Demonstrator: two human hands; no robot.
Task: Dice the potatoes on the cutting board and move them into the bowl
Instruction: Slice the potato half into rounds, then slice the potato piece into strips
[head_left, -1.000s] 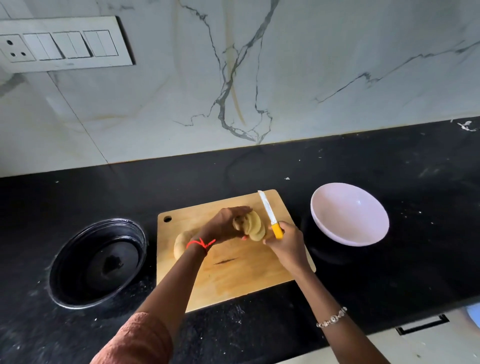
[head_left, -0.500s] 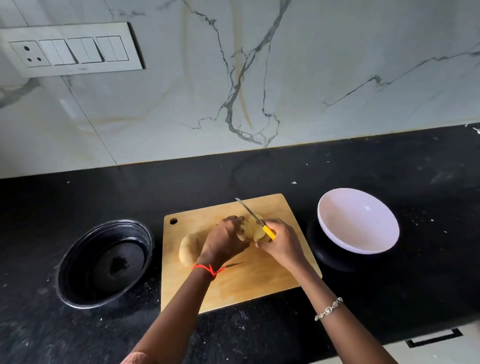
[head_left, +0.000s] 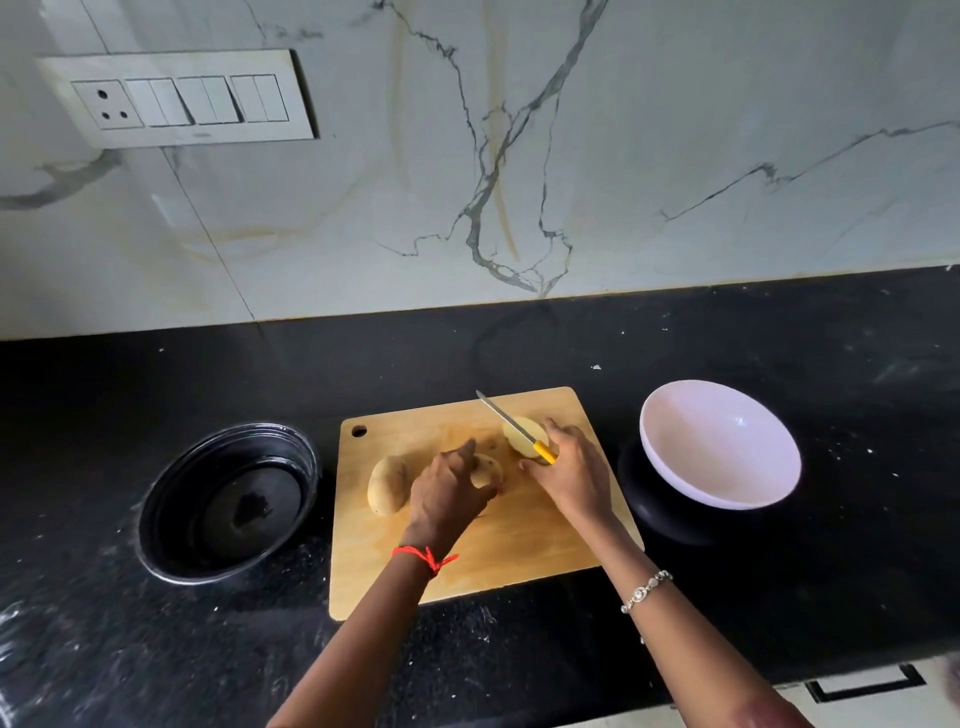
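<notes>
The right hand (head_left: 571, 470) grips the knife (head_left: 514, 425) over the potato half (head_left: 514, 442) just beyond it, the left hand (head_left: 449, 493) cups the other half (head_left: 487, 470) — it would serve better steadying the cut, fingertips tucked.

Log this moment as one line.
phase: dicing | left hand: holds near potato half | right hand: grips knife over far potato half | whole potato: on cutting board, uncut | bowl: empty

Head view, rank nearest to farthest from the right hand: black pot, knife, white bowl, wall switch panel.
1. Knife: held in the right hand.
2. White bowl: on the counter just to its right.
3. Black pot: far left of the counter.
4. Switch panel: up on the wall, left.
</notes>
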